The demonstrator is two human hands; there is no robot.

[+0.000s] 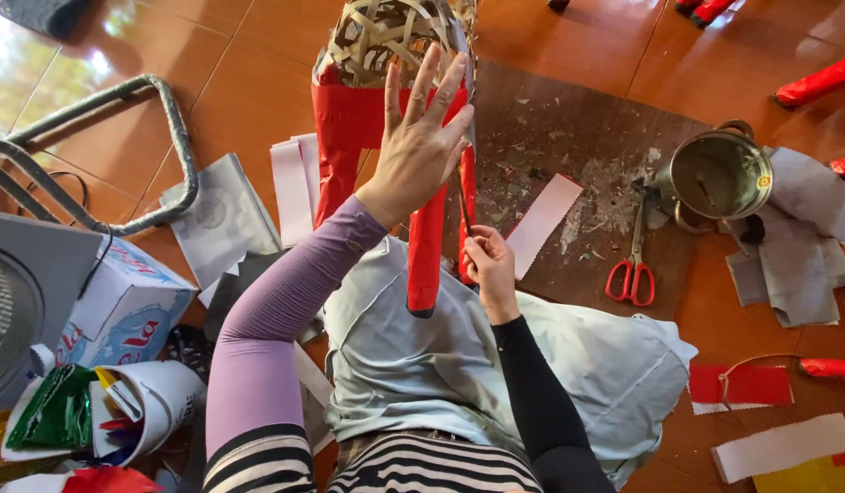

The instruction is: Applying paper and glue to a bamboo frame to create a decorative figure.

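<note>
A woven bamboo frame point(386, 36) partly wrapped in red paper point(349, 119) stands upright in front of me, its red legs point(426, 256) resting on the pale cloth point(495, 365) over my lap. My left hand point(420, 141), in a lilac sleeve, presses flat with spread fingers on the red paper near the frame's top. My right hand point(489, 265), in a black sleeve, pinches a thin dark tool point(463, 205) against one red leg.
Red-handled scissors point(632, 265) and a metal pot point(717, 175) lie on a brown mat point(568, 137) to the right. White paper strips point(543, 224), red paper pieces point(742, 383), a grey metal stool frame point(121, 155), a cardboard box point(121, 310) and a white bucket point(157, 402) surround me.
</note>
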